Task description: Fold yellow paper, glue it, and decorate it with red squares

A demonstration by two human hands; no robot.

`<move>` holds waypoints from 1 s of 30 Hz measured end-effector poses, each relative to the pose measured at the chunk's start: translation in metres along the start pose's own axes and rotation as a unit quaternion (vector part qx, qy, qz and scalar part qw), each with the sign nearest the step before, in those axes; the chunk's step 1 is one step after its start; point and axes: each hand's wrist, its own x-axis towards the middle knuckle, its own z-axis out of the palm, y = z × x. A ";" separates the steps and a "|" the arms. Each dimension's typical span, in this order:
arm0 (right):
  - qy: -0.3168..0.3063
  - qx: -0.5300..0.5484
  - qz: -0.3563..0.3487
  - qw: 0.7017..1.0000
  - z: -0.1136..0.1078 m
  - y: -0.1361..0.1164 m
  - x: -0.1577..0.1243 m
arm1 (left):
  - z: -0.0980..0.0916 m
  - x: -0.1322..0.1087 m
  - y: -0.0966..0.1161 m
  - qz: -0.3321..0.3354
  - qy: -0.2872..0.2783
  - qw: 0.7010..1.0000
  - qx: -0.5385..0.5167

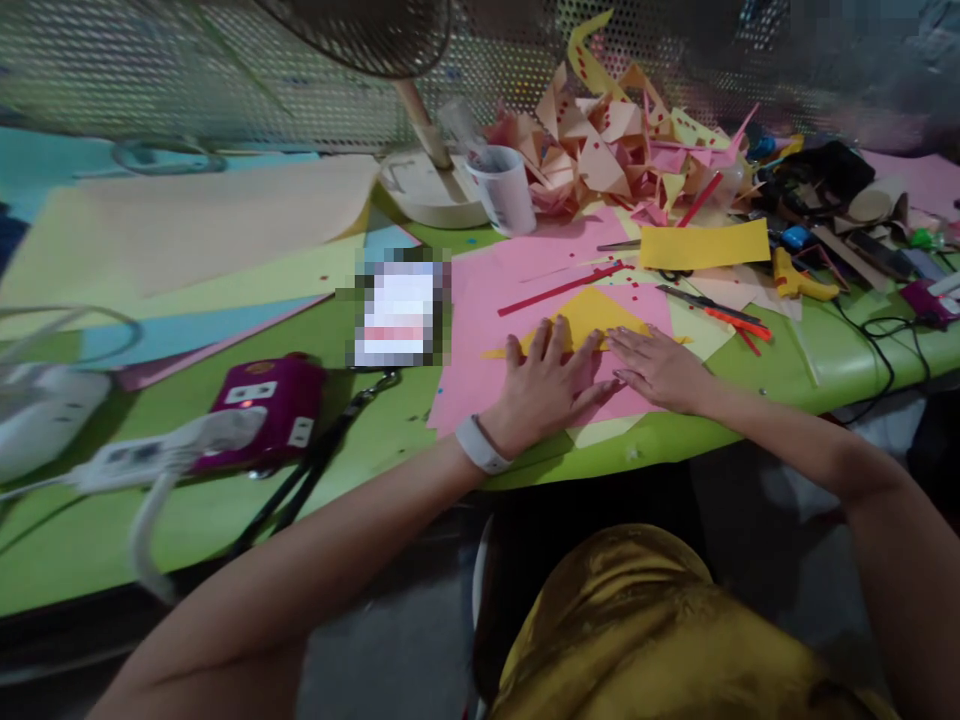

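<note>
A yellow piece of folded paper [592, 312], roughly triangular with its peak away from me, lies on a pink sheet [472, 300]. My left hand [544, 375] rests flat on its lower left part, fingers spread. On its lower right part lies my right hand [656, 365], fingers stretched out and pressing down. The hands nearly meet at the middle, and they hide much of the paper's near edge. Beyond the yellow paper are a thin red strip [559, 290] and small red scraps. A box cutter with an orange handle [739, 322] lies to the right.
A blurred-out phone [397, 312] and a purple power adapter [274, 410] are at left. Behind stand a fan [435, 205], a white cup [502, 190] and a heap of folded paper shapes [600, 150]. A yellow strip [705, 245] and a yellow glue gun [802, 280] lie right.
</note>
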 end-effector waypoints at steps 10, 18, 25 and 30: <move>-0.062 0.002 0.020 0.998 0.000 -0.005 0.002 | 0.002 0.000 -0.005 0.032 0.022 0.999 0.014; -0.037 0.016 0.010 0.999 0.004 -0.003 -0.002 | -0.004 -0.001 -0.003 0.036 0.008 0.999 0.022; -0.025 0.021 0.027 0.999 0.002 -0.006 -0.006 | -0.005 0.000 -0.002 0.035 0.009 0.999 0.031; -0.027 0.022 0.026 0.999 0.002 -0.007 -0.006 | -0.008 0.000 0.001 0.027 -0.007 0.999 0.039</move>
